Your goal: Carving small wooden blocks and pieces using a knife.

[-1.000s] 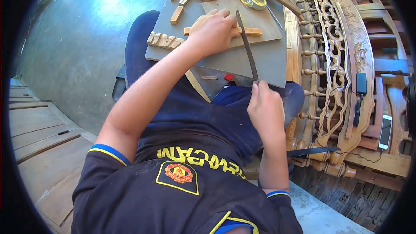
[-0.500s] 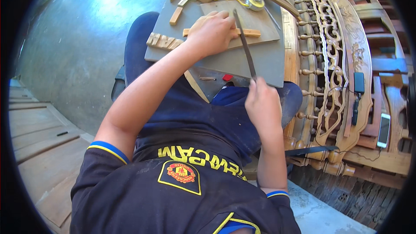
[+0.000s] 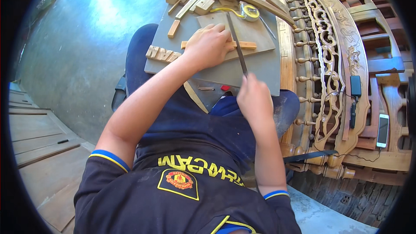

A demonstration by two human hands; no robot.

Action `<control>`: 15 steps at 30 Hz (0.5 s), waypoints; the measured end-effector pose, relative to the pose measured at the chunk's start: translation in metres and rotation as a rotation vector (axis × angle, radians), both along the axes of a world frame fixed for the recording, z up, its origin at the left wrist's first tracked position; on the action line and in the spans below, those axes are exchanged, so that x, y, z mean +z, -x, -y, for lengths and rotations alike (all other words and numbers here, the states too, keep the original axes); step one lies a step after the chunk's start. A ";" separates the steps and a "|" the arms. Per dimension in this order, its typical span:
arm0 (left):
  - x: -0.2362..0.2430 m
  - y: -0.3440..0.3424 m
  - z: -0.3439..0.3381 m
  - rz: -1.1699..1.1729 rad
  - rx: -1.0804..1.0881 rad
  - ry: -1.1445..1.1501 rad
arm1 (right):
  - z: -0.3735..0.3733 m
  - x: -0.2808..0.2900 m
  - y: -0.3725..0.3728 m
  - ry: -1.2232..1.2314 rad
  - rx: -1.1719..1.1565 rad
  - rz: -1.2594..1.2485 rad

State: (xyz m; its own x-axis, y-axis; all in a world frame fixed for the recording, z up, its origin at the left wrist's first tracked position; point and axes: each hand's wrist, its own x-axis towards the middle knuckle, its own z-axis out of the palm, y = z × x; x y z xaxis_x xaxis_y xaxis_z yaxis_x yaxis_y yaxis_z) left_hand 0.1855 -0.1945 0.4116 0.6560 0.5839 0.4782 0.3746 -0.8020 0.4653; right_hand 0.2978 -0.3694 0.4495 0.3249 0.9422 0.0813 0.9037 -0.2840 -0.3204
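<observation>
My left hand [image 3: 210, 45] is closed over a slim wooden strip [image 3: 248, 45], pressing it down on a thin flat board [image 3: 265, 42]. The strip's ends stick out on both sides of the hand. My right hand [image 3: 255, 99], slightly blurred, grips the near end of a long, narrow dark file [image 3: 236, 39]. The file lies across the strip just right of my left fingers, its tip pointing away from me. Its handle is hidden in my fist.
Under the thin board is a grey work surface [image 3: 152, 67] across my lap. A carved wooden piece [image 3: 162, 54], a yellow tape measure [image 3: 250, 12] and several wood offcuts [image 3: 203, 6] lie on it. Carved wooden furniture [image 3: 323, 69] stands at right, with a phone [image 3: 382, 131] on it.
The file has been pushed forward across the strip, my right hand coming closer to it. My left hand keeps its hold. The whole view has shifted slightly.
</observation>
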 end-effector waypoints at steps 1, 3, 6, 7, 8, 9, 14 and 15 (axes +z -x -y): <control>0.000 0.000 0.002 -0.010 0.020 0.021 | -0.013 0.002 -0.003 -0.008 -0.001 0.001; 0.001 0.000 0.003 -0.021 0.050 0.045 | -0.026 0.004 -0.003 -0.003 0.001 0.042; -0.001 -0.004 0.006 -0.002 0.086 -0.003 | 0.008 0.000 0.003 -0.016 -0.011 0.028; 0.000 -0.003 0.007 -0.005 0.097 0.006 | 0.025 -0.002 0.005 -0.010 -0.030 0.003; 0.002 -0.002 0.007 -0.035 0.090 0.000 | 0.040 -0.005 0.007 -0.001 -0.021 -0.001; 0.005 -0.003 0.006 -0.060 0.072 -0.012 | 0.054 -0.005 0.008 -0.018 -0.036 -0.021; 0.002 0.001 -0.002 -0.031 0.004 -0.003 | 0.006 -0.001 -0.007 -0.042 -0.018 -0.046; 0.000 0.001 -0.001 -0.022 0.028 0.013 | -0.013 -0.003 -0.010 -0.047 0.004 -0.009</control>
